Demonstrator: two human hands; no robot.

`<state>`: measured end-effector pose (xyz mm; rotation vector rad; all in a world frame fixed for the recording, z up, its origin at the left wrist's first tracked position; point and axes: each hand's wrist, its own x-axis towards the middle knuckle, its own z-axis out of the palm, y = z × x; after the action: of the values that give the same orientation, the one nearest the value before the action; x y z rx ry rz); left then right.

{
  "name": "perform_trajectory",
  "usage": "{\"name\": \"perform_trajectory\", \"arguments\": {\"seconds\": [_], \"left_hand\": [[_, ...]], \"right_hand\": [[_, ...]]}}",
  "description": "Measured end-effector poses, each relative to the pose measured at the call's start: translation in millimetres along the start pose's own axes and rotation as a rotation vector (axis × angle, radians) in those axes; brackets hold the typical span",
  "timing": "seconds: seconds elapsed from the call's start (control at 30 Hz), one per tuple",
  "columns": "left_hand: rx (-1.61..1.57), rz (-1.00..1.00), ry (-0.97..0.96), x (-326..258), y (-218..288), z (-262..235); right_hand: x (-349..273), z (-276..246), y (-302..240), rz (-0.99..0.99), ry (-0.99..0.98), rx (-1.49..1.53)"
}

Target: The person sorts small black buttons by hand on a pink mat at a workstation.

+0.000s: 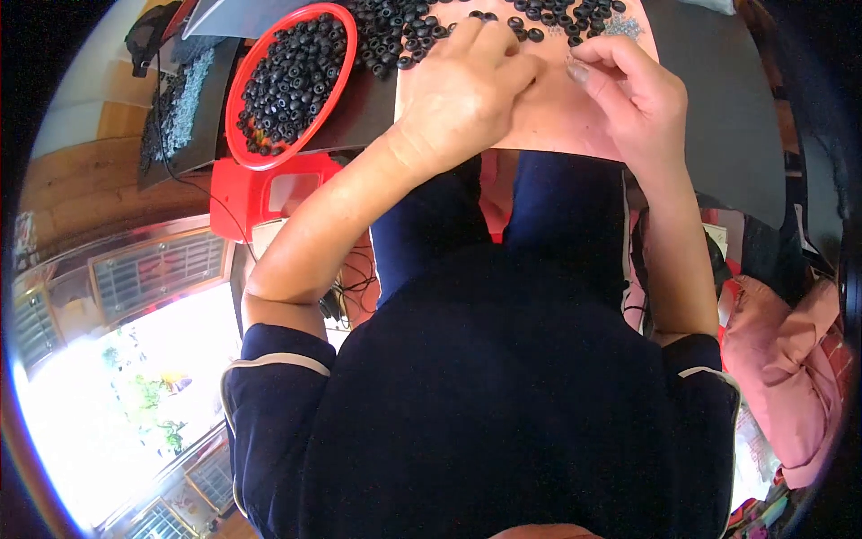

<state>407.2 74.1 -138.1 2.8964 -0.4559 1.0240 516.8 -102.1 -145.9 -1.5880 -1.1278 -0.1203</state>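
Observation:
My left hand (467, 94) rests over the pink sheet (561, 121) with its fingers bent in. Its fingertips are hidden under the hand, so whatever they hold does not show. Thumb and forefinger of my right hand (642, 94) come together in a pinch above the sheet's right part. Anything between them is too small to name. Black round parts with holes (539, 11) lie scattered just beyond both hands. A small heap of tiny clear or silvery pieces (624, 27) sits past my right fingers.
On the left a red oval basin (353, 67) holds many more black round parts. A dark board (723, 117) extends to the right under the sheet. Below the basin stands a red plastic stool (235, 193). Pink cloth (781, 359) hangs at the lower right.

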Motion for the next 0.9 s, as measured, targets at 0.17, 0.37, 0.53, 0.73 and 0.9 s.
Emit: {"name": "perform_trajectory", "arguments": {"seconds": [0.17, 0.37, 0.53, 0.73, 0.9], "left_hand": [[-0.156, -0.188, 0.099, -16, 4, -12], [-0.029, -0.238, 0.038, -20, -6, -10], [-0.125, -0.266, 0.174, -17, -3, -9], [-0.165, -0.418, 0.12, -14, 9, -5], [-0.11, -0.404, 0.064, -4, 13, -1]], "right_hand": [[1, -1, -2, 0.014, -0.008, 0.025], [1, 0, -4, 0.014, -0.039, 0.003], [2, 0, -5, -0.007, -0.039, -0.009], [1, -2, -6, -0.002, -0.043, -0.021], [1, -1, -5, -0.018, -0.039, 0.005]]}}
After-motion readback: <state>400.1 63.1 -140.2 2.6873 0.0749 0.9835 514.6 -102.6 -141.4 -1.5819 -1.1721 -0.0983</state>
